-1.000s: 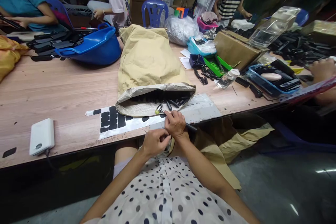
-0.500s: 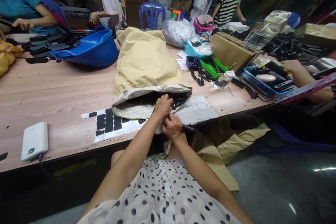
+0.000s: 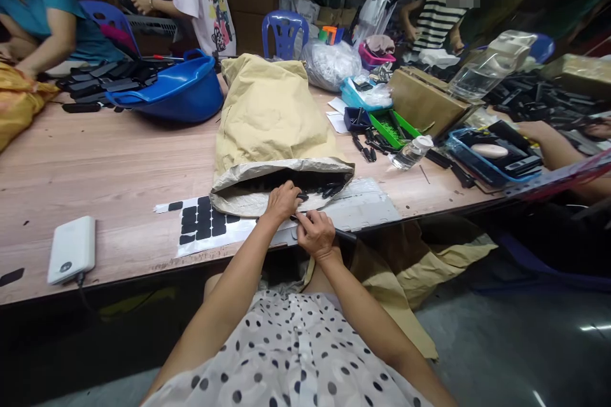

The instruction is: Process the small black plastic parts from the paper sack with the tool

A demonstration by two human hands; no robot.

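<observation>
Right hand [image 3: 316, 234] is held at the edge of the table [image 3: 128, 200], fingers curled; what is gripped cannot be told. Left hand [image 3: 283, 200] is bent over the open mouth of the paper sack [image 3: 274, 117], its grip hidden, near small black pieces [image 3: 330, 190] lying inside. Pieces are probably best handled singly, with the lip kept low and the patch sheet [image 3: 238, 230] undisturbed. Farther off, left, a blue basin [image 3: 198, 92] is seen.
</observation>
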